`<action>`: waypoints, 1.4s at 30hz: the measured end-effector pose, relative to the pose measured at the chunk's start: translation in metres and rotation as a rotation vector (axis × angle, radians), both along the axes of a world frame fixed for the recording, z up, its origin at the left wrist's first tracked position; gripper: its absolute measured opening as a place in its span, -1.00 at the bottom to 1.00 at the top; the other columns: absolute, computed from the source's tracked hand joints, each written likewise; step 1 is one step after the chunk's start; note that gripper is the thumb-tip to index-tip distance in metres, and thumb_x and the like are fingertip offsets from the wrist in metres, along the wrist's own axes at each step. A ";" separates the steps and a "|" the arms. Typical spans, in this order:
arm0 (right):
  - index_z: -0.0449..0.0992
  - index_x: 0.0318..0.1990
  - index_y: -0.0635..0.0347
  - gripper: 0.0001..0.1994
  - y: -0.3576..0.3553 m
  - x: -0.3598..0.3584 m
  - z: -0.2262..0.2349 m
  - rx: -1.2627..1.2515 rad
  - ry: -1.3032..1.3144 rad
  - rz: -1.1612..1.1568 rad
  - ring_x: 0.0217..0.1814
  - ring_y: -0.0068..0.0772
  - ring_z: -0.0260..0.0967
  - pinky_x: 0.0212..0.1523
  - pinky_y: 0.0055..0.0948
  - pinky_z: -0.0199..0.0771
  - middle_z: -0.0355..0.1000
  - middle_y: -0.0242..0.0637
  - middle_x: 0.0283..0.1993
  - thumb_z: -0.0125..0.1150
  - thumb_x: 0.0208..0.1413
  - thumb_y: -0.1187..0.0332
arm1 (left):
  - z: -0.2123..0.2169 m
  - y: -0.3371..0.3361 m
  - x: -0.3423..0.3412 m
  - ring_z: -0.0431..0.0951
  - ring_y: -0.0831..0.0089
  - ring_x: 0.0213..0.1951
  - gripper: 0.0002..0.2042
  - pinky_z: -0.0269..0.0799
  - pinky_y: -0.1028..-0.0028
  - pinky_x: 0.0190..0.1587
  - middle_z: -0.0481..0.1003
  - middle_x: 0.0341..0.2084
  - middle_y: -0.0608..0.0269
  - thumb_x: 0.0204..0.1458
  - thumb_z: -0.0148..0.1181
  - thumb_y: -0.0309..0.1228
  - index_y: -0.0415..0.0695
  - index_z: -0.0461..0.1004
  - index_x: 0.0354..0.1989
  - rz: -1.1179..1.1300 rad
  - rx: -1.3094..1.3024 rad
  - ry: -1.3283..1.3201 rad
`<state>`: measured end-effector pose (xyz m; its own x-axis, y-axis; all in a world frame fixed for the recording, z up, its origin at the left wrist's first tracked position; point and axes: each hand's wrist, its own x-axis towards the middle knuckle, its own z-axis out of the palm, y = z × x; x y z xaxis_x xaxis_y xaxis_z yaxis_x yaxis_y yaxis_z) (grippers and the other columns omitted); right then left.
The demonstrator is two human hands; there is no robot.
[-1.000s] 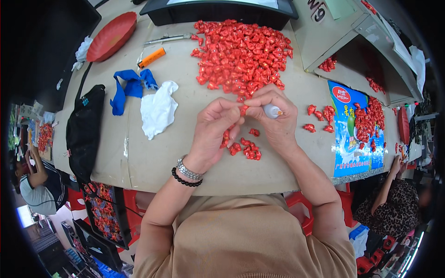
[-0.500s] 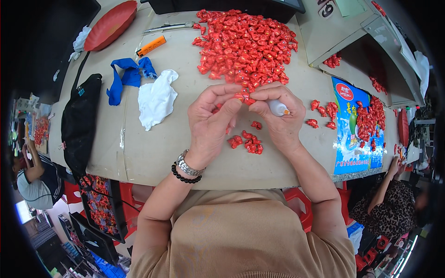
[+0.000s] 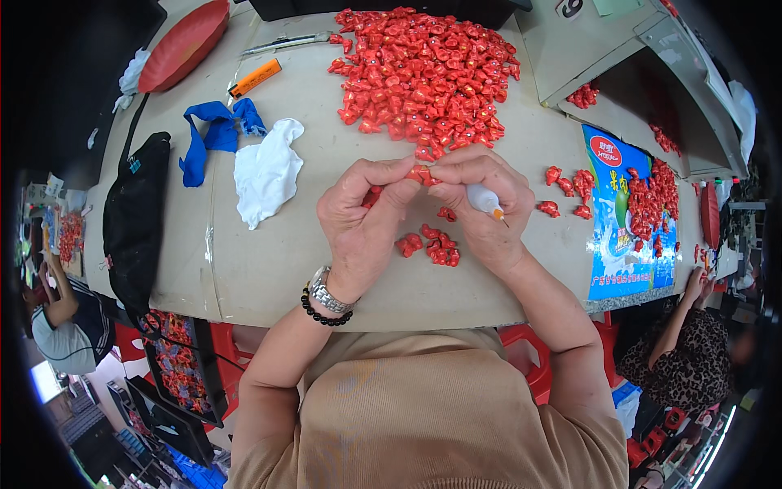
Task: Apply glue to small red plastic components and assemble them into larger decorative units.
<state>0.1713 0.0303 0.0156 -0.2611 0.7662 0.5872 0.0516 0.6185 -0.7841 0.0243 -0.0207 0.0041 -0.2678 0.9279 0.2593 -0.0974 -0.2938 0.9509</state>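
Between the fingertips of both hands is a small red figurine [image 3: 421,174], pinched from either side. My left hand [image 3: 362,213] is closed, with another red piece [image 3: 372,196] tucked against its fingers. My right hand [image 3: 489,204] is closed too; a white squeeze bottle [image 3: 482,198] with an orange collar and a thin needle tip lies in its palm, tip pointing down and right. Just below the hands sit several loose red figurines [image 3: 440,248]. Beyond them spreads a large heap of the same red figurines [image 3: 423,73].
Left of my hands lie a white cloth [image 3: 269,173], a blue cloth strip [image 3: 208,138], an orange marker-like stick [image 3: 256,77], tweezers [image 3: 285,42] and a black bag [image 3: 137,216]. At right, more figurines rest on a blue printed sheet [image 3: 611,216] beside a grey cabinet [image 3: 603,61]. Co-workers sit at both sides.
The bottle in my right hand has turned, its tip now showing further down. Both hands still pinch the figurine; the table view has shifted slightly.
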 end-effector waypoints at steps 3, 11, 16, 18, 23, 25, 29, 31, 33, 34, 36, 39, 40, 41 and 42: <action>0.56 -0.37 0.26 -0.83 -0.001 -0.001 -0.001 -0.020 0.005 0.002 -0.39 -0.33 0.44 -0.38 -0.46 0.43 0.47 -0.21 -0.41 0.40 -0.17 0.49 | -0.002 0.000 -0.001 0.35 0.70 -0.59 -0.86 0.24 0.69 -0.61 0.51 -0.40 0.27 0.04 0.18 -0.58 -0.26 0.50 -0.20 0.018 0.045 0.035; 0.53 -0.39 0.27 -0.86 0.002 -0.002 0.004 -0.009 0.067 0.005 -0.41 -0.40 0.41 -0.40 -0.48 0.40 0.45 -0.24 -0.43 0.35 -0.16 0.55 | 0.002 0.002 -0.001 0.40 0.73 -0.54 -0.81 0.27 0.73 -0.56 0.55 -0.35 0.20 0.01 0.18 -0.63 -0.29 0.49 -0.17 -0.042 -0.042 -0.116; 0.52 -0.42 0.30 -0.90 0.011 0.001 0.014 -0.091 0.081 -0.072 -0.43 -0.45 0.39 -0.42 -0.51 0.36 0.43 -0.27 -0.45 0.32 -0.13 0.54 | 0.012 0.010 0.000 0.31 0.68 -0.61 -0.69 0.16 0.71 -0.70 0.51 -0.20 0.13 0.15 0.05 -0.47 -0.26 0.31 0.06 -0.147 -0.155 -0.335; 0.52 -0.45 0.32 -0.90 0.016 0.009 0.023 -0.113 0.059 -0.128 -0.44 -0.48 0.38 -0.43 -0.50 0.35 0.42 -0.28 -0.45 0.34 -0.14 0.53 | 0.009 0.013 -0.003 0.32 0.63 -0.56 -0.67 0.17 0.71 -0.73 0.48 -0.12 0.10 0.17 0.00 -0.40 -0.25 0.29 0.08 -0.256 -0.189 -0.542; 0.53 -0.42 0.32 -0.92 0.031 0.042 0.047 -0.418 -0.126 -0.168 -0.32 -0.55 0.35 -0.28 -0.55 0.32 0.38 -0.36 -0.41 0.28 -0.13 0.60 | 0.008 0.017 -0.014 0.39 0.52 -0.49 -0.78 0.19 0.68 -0.75 0.47 -0.15 0.10 0.10 0.00 -0.48 -0.23 0.35 -0.08 -0.451 -0.292 -0.883; 0.53 -0.43 0.32 -0.92 0.034 0.058 0.051 -0.359 -0.254 -0.234 -0.34 -0.56 0.33 -0.28 -0.56 0.30 0.35 -0.37 -0.42 0.28 -0.14 0.58 | 0.005 0.018 -0.015 0.38 0.52 -0.48 -0.80 0.21 0.68 -0.77 0.44 -0.12 0.04 0.10 -0.02 -0.50 -0.24 0.36 -0.10 -0.460 -0.294 -0.881; 0.51 -0.46 0.33 -0.94 0.027 0.089 0.054 -0.452 -0.479 -0.306 -0.38 -0.56 0.29 -0.31 -0.55 0.29 0.32 -0.37 -0.44 0.26 -0.16 0.60 | 0.009 0.012 -0.014 0.42 0.50 -0.49 -0.82 0.20 0.68 -0.76 0.46 -0.15 0.02 0.11 -0.01 -0.53 -0.22 0.37 -0.11 -0.412 -0.347 -0.853; 0.51 -0.48 0.34 -0.94 0.024 0.106 0.043 -0.507 -0.509 -0.369 -0.39 -0.56 0.28 -0.33 -0.54 0.29 0.32 -0.37 -0.45 0.26 -0.17 0.61 | 0.015 0.011 -0.010 0.44 0.49 -0.49 -0.83 0.19 0.69 -0.76 0.47 -0.16 0.03 0.12 -0.01 -0.53 -0.21 0.37 -0.11 -0.406 -0.397 -0.838; 0.51 -0.49 0.35 -0.95 0.021 0.117 0.037 -0.556 -0.513 -0.382 -0.39 -0.55 0.28 -0.34 -0.54 0.29 0.32 -0.37 -0.44 0.25 -0.18 0.62 | 0.019 0.010 -0.010 0.41 0.52 -0.53 -0.84 0.18 0.69 -0.75 0.48 -0.16 0.07 0.16 0.00 -0.47 -0.19 0.38 -0.11 -0.442 -0.398 -0.823; 0.51 -0.50 0.36 -0.95 0.019 0.120 0.036 -0.583 -0.514 -0.393 -0.39 -0.55 0.29 -0.35 -0.54 0.30 0.32 -0.36 -0.44 0.24 -0.18 0.63 | 0.018 0.011 -0.011 0.39 0.53 -0.55 -0.83 0.17 0.69 -0.75 0.48 -0.16 0.09 0.18 -0.01 -0.43 -0.18 0.38 -0.10 -0.472 -0.390 -0.818; 0.50 -0.51 0.36 -0.95 0.016 0.124 0.034 -0.596 -0.514 -0.406 -0.39 -0.54 0.29 -0.36 -0.54 0.30 0.33 -0.37 -0.43 0.24 -0.18 0.63 | 0.014 0.011 -0.013 0.36 0.55 -0.58 -0.80 0.17 0.69 -0.75 0.49 -0.21 0.14 0.21 -0.03 -0.33 -0.16 0.38 -0.12 -0.510 -0.397 -0.835; 0.51 -0.48 0.36 -0.95 0.017 0.128 0.031 -0.600 -0.531 -0.407 -0.39 -0.53 0.30 -0.36 -0.56 0.31 0.33 -0.36 -0.43 0.24 -0.17 0.63 | 0.009 0.011 -0.015 0.32 0.57 -0.62 -0.71 0.15 0.67 -0.76 0.46 -0.35 0.26 0.23 -0.09 -0.15 -0.14 0.38 -0.19 -0.541 -0.425 -0.891; 0.51 -0.47 0.36 -0.94 0.017 0.129 0.030 -0.600 -0.540 -0.407 -0.39 -0.53 0.30 -0.36 -0.57 0.31 0.34 -0.36 -0.42 0.24 -0.17 0.63 | 0.007 0.010 -0.016 0.31 0.57 -0.63 -0.67 0.15 0.67 -0.77 0.44 -0.41 0.31 0.23 -0.12 -0.09 -0.13 0.38 -0.22 -0.557 -0.427 -0.907; 0.51 -0.45 0.37 -0.92 0.017 0.131 0.029 -0.580 -0.535 -0.411 -0.37 -0.51 0.33 -0.35 -0.54 0.34 0.35 -0.32 -0.41 0.25 -0.17 0.61 | 0.005 0.010 -0.016 0.30 0.57 -0.64 -0.63 0.14 0.66 -0.77 0.41 -0.46 0.35 0.23 -0.16 -0.04 -0.12 0.37 -0.26 -0.572 -0.429 -0.924; 0.52 -0.42 0.38 -0.90 0.018 0.133 0.030 -0.561 -0.531 -0.415 -0.35 -0.50 0.36 -0.35 -0.51 0.37 0.37 -0.29 -0.40 0.26 -0.17 0.60 | 0.006 0.009 -0.015 0.29 0.57 -0.64 -0.61 0.14 0.66 -0.78 0.37 -0.49 0.36 0.22 -0.17 -0.02 -0.12 0.36 -0.27 -0.560 -0.441 -0.925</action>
